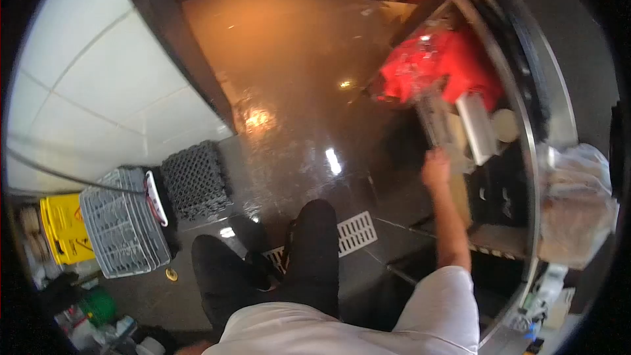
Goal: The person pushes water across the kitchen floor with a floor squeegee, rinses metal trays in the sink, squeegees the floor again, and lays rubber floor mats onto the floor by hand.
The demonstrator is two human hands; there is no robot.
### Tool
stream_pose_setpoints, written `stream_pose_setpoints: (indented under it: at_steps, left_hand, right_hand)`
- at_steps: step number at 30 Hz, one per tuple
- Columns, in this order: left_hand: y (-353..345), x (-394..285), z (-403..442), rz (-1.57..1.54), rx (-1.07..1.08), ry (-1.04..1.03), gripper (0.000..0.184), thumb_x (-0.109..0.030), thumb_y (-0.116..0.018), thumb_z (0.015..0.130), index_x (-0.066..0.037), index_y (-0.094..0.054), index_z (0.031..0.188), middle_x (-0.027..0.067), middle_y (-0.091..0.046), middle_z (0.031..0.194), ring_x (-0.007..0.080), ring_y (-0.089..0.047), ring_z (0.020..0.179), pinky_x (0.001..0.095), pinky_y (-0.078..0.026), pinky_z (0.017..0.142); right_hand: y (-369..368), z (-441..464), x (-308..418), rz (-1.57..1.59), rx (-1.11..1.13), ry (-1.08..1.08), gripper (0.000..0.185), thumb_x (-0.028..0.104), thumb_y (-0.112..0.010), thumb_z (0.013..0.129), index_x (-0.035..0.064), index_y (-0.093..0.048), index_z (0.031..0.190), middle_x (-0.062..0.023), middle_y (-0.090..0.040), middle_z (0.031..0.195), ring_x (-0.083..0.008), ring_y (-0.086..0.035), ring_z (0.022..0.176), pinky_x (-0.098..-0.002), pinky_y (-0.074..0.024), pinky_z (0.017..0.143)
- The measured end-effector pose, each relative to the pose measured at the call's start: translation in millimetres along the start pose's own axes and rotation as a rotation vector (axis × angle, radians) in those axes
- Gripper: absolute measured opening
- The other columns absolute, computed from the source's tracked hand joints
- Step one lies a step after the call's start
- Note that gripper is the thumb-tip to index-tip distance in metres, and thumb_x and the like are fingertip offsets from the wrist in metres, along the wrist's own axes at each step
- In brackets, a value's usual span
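My right hand (437, 167) reaches out to the right, to the open space beneath a counter. It looks closed around the near end of a long, greyish-brown thing (432, 118), too blurred to name. Beyond that lies bright red cloth or plastic (453, 62), with something clear and shiny over part of it. A white, box-like long piece (476, 128) and a pale round thing (505, 125) are just right of the hand. Only a sliver of my left hand (194, 348) shows at the bottom edge, its fingers hidden.
A counter's metal edge (529, 158) curves along the right, with plastic bags (575, 204) on top. Wet, shiny dark floor (296, 92) spreads ahead, with a white drain grate (357, 233). At left stand a grey dish rack (125, 223), a black mat (195, 181) and a yellow container (66, 227).
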State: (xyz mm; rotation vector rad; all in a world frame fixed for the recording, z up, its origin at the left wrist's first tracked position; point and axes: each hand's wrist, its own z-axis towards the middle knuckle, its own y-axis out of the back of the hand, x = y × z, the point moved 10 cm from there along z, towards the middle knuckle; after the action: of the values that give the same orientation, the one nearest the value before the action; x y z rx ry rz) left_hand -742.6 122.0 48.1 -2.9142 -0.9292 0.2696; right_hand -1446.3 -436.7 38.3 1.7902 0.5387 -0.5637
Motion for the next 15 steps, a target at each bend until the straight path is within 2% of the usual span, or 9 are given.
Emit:
stream_pose_setpoints:
  at_steps: [2, 4, 5, 6, 9, 11, 13, 14, 15]
  left_hand:
    - [62.7, -3.8, 21.4, 0.252, -0.170, 0.003, 0.040, -0.035, -0.072, 0.087, 0.000, -0.066, 0.106, 0.0217, -0.070, 0.094, 0.0389, -0.070, 0.090, 0.0466, -0.055, 0.080]
    - [202.4, -29.5, 35.2, 0.453, -0.656, 0.058, 0.041, -0.024, -0.073, 0.083, -0.004, -0.069, 0.118, 0.0249, -0.070, 0.105, 0.0393, -0.069, 0.098, 0.0480, -0.056, 0.085]
    - [268.5, -60.9, 1.6, 0.149, -1.083, -0.198, 0.046, -0.012, -0.072, 0.083, -0.005, -0.064, 0.128, 0.0231, -0.066, 0.122, 0.0380, -0.065, 0.114, 0.0454, -0.053, 0.097]
    - [318.0, -84.0, -14.4, 0.149, -1.257, -0.180, 0.048, -0.005, -0.070, 0.085, -0.004, -0.060, 0.132, 0.0204, -0.060, 0.136, 0.0388, -0.057, 0.126, 0.0442, -0.047, 0.107]
    - [419.2, -151.6, -75.4, 0.424, -1.874, -0.395, 0.054, -0.014, -0.073, 0.089, -0.006, -0.056, 0.140, 0.0193, -0.051, 0.149, 0.0378, -0.048, 0.138, 0.0456, -0.041, 0.114]
    - [436.6, -209.3, -122.8, 0.570, -2.142, -0.498, 0.057, -0.018, -0.072, 0.090, -0.010, -0.054, 0.143, 0.0168, -0.049, 0.152, 0.0369, -0.049, 0.137, 0.0447, -0.042, 0.113]
    - [469.0, -226.8, -150.5, 0.637, -2.318, -0.473, 0.057, -0.019, -0.071, 0.091, -0.006, -0.052, 0.143, 0.0184, -0.048, 0.152, 0.0345, -0.049, 0.139, 0.0441, -0.042, 0.113]
    - [465.7, -248.3, -170.4, 0.653, -2.379, -0.494, 0.060, -0.033, -0.066, 0.095, -0.011, -0.047, 0.148, 0.0190, -0.040, 0.157, 0.0385, -0.044, 0.141, 0.0510, -0.038, 0.115]
    - [461.8, -269.2, -193.8, 0.671, -2.444, -0.520, 0.064, -0.047, -0.061, 0.098, -0.017, -0.042, 0.152, 0.0196, -0.032, 0.161, 0.0425, -0.039, 0.144, 0.0578, -0.034, 0.117]
  right_hand:
    - [-108.5, 58.4, -31.5, -0.161, -0.167, -0.099, 0.051, 0.028, -0.051, 0.099, 0.0010, -0.051, 0.143, -0.0194, -0.039, 0.158, -0.0347, -0.034, 0.148, -0.0502, -0.0253, 0.122]
    - [-131.3, 67.6, -57.8, -0.093, -0.266, -0.097, 0.057, 0.019, -0.053, 0.099, 0.0023, -0.039, 0.152, -0.0191, -0.037, 0.159, -0.0338, -0.033, 0.148, -0.0452, -0.0227, 0.123]
    - [-155.6, 78.5, -73.0, -0.098, -0.316, -0.121, 0.059, 0.011, -0.053, 0.099, 0.0023, -0.035, 0.154, -0.0192, -0.036, 0.159, -0.0333, -0.032, 0.149, -0.0432, -0.0230, 0.123]
    - [-171.8, 76.7, -105.6, 0.307, -0.659, -0.045, 0.062, 0.010, -0.056, 0.098, 0.0036, -0.034, 0.155, -0.0180, -0.034, 0.161, -0.0325, -0.029, 0.151, -0.0440, -0.0245, 0.123]
    - [-157.4, 72.8, -89.3, -0.445, -0.051, -0.194, 0.063, 0.028, -0.057, 0.096, 0.0065, -0.042, 0.153, -0.0188, -0.033, 0.162, -0.0411, -0.028, 0.150, -0.0525, -0.0193, 0.123]
    - [-166.9, 86.5, -98.8, -0.469, -0.122, -0.198, 0.053, 0.032, -0.053, 0.097, 0.0072, -0.055, 0.143, -0.0183, -0.046, 0.154, -0.0430, -0.041, 0.143, -0.0542, -0.0302, 0.115]
    - [-152.8, 108.6, -78.9, -0.327, 0.216, -0.441, 0.045, 0.031, -0.060, 0.093, 0.0106, -0.067, 0.132, -0.0175, -0.045, 0.156, -0.0364, -0.055, 0.134, -0.0581, -0.0432, 0.103]
    - [-160.4, 134.0, -60.0, -0.058, 0.126, -0.368, 0.028, 0.030, -0.063, 0.090, 0.0126, -0.077, 0.106, -0.0149, -0.071, 0.124, -0.0325, -0.072, 0.105, -0.0563, -0.0535, 0.085]
    - [-170.7, 157.6, -31.8, 0.004, -0.141, -0.350, 0.025, 0.028, -0.065, 0.089, 0.0084, -0.076, 0.101, -0.0159, -0.076, 0.100, -0.0349, -0.074, 0.092, -0.0527, -0.0563, 0.077]
